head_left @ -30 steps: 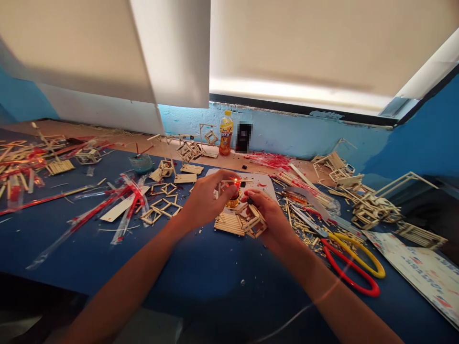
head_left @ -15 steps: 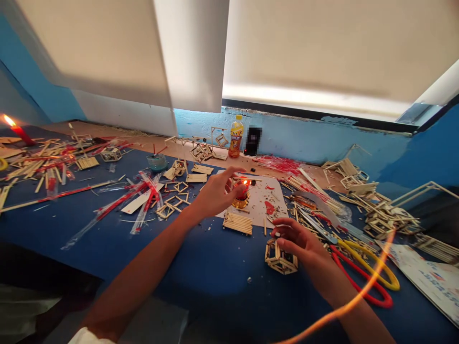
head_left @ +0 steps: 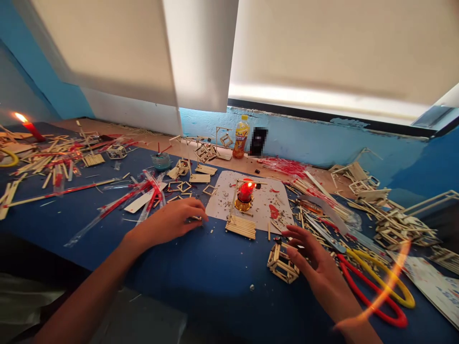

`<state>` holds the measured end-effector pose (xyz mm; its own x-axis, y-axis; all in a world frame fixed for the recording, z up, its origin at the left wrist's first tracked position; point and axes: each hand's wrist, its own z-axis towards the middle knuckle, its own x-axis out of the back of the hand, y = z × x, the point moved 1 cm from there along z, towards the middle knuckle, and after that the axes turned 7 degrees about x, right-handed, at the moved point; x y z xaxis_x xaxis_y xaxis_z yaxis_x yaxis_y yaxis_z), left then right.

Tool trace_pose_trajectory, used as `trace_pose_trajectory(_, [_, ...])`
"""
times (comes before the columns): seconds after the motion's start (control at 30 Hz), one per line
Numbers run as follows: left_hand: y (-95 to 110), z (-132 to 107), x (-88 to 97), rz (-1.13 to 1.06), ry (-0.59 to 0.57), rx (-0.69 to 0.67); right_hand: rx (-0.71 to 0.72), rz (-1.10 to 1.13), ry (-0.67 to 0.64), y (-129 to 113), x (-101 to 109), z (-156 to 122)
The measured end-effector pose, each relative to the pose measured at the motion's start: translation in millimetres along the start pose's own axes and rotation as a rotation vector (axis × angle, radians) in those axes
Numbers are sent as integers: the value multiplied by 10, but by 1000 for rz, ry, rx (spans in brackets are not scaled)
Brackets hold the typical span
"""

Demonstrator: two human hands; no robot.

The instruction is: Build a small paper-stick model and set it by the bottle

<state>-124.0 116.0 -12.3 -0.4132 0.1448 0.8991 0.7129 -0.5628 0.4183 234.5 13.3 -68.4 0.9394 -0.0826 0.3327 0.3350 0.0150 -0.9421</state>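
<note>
My left hand [head_left: 168, 220] lies low over the blue table with its fingers curled; a small pale piece shows at the fingertips, too small to make out. My right hand [head_left: 315, 263] is open, fingers apart, beside a small cage of matchsticks [head_left: 283, 263], its thumb close to the frame; whether they touch is unclear. A dark lump sits on top of the cage. Between the hands stands a matchstick stand with a flat slatted base [head_left: 241, 228], a post and a dark-tipped arm. Behind it a lit red candle [head_left: 245, 193] burns in a gold holder [head_left: 244, 205].
Scissors [head_left: 380, 282] with red and yellow handles lie at the right, near stick models [head_left: 405, 224]. Sticks and red plastic wrappers [head_left: 143, 191] cover the left. Another lit candle [head_left: 34, 131] stands far left. A drink bottle [head_left: 241, 138] stands by the wall.
My left hand has drawn back from the candle and stand, down and left to the table. My right hand stays by the cage, its fingers off the top. The view has shifted slightly.
</note>
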Motion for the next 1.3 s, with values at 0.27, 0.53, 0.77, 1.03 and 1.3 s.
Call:
trace_pose_trajectory(0.27, [-87,13,-94,9,-110,-48,-23,100,107,133,104,-149])
trace_pose_trajectory(0.53, [-101,-53,-159,78,-96,-55,21,202,218,25,52,-186])
trace_pose_trajectory(0.77, [-67,-54,-168,110,-25,-73,28,211,229,56,33,-178])
trace_pose_trajectory(1.03, [-22,-71,-104,101,226,-99,67,236,300,45,5,-156])
trace_pose_trajectory(1.3, [349,-226,45,76,451,-206,363,177,933,-144,-67,-539])
